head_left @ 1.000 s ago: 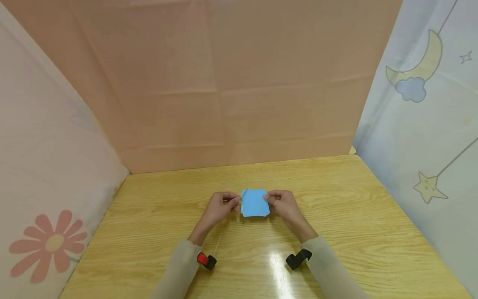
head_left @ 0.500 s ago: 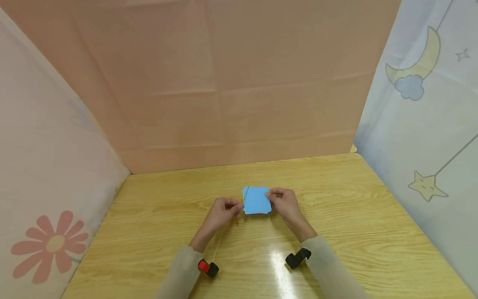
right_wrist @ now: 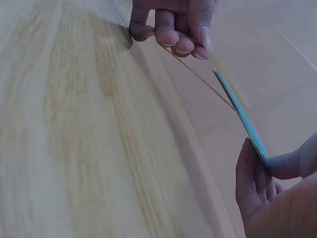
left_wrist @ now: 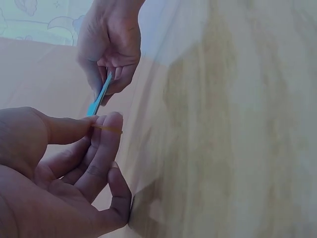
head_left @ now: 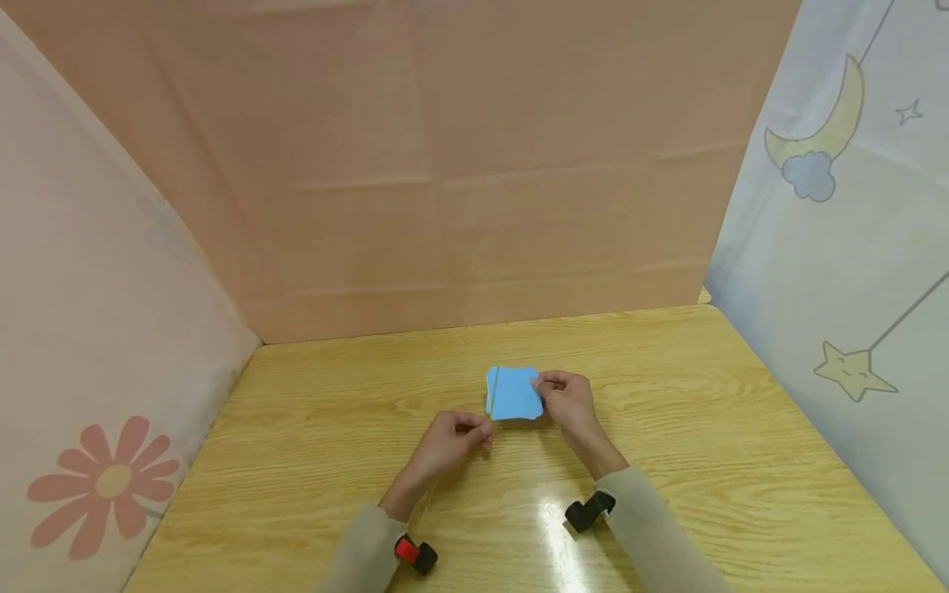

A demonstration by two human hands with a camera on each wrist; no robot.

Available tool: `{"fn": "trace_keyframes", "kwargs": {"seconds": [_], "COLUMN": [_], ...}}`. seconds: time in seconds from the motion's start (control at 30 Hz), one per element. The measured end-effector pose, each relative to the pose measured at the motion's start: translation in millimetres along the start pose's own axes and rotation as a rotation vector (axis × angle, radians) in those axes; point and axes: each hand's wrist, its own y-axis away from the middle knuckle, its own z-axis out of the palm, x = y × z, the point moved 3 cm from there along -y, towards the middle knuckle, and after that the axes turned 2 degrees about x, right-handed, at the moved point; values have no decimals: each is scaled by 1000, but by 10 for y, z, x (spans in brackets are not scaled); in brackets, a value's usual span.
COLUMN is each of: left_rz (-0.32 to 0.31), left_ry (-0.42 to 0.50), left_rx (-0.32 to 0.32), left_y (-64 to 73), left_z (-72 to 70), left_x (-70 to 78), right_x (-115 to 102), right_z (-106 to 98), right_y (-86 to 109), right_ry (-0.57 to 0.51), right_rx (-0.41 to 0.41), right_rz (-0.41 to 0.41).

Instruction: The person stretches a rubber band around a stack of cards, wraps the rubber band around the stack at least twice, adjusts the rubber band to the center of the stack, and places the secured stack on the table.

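Observation:
A thin stack of square blue cards (head_left: 518,394) is held up above the table by my right hand (head_left: 571,405), thumb on the blue face and fingers behind. A yellowish rubber band (right_wrist: 198,76) loops over the left part of the stack and runs taut to my left hand (head_left: 450,443). Between thumb and fingers, that hand pinches the rubber band (left_wrist: 110,129), just off the stack's lower left corner. Seen edge-on in the right wrist view, the cards (right_wrist: 242,117) are several layers thick. The table shows beneath both hands.
The wooden table (head_left: 311,395) extends around the hands. A plain peach backdrop (head_left: 460,181) stands at its far edge, with printed cloth walls (head_left: 830,272) on the right and left. A black wrist camera (head_left: 586,512) sits on each wrist.
My left hand has moved down and slightly right, drawing the band from the stack's left side to below its lower left corner. The cards and right hand have shifted slightly up and right.

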Motion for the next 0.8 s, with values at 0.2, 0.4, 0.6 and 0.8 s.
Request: {"fn": "trace_keyframes", "kwargs": {"seconds": [0.2, 0.4, 0.6, 0.8], "left_rz": [4, 20, 19, 25], "left_ry": [21, 101, 96, 62], "left_rx": [12, -23, -111, -192], "left_y": [53, 90, 118, 132], "left_z": [66, 150, 193, 234], "left_x": [-4, 39, 61, 83], "right_x": [-48, -74, -88, -73], "right_z": [-22, -37, -40, -46], "right_y": [-26, -34, -34, -50], "right_ry": [-8, -23, -21, -8], "right_rx": [35, 60, 78, 77], "right_rz": [-9, 15, 29, 33]}}
